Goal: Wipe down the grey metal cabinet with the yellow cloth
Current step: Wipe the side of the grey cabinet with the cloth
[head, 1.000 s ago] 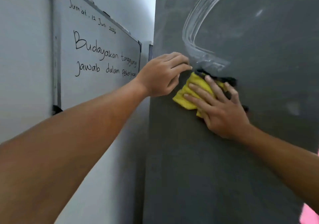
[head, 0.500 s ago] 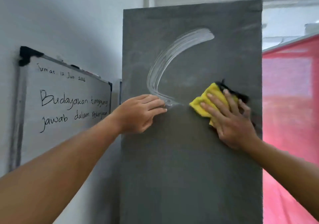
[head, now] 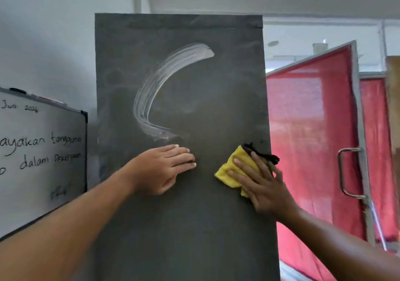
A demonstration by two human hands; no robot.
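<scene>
While right hand [head: 266,185] presses yellow cloth [head: 231,170] flat, fingers straight, against grey metal cabinet [head: 184,226] near its right edge, left hand [head: 164,168] rests open at cabinet centre-left, bracing. Step: wiping, seemingly mid-stroke. White smear [head: 164,79] arcs across cabinet's upper half. Next move likely calls for cloth swept up-left over smear, firm even pressure.
</scene>
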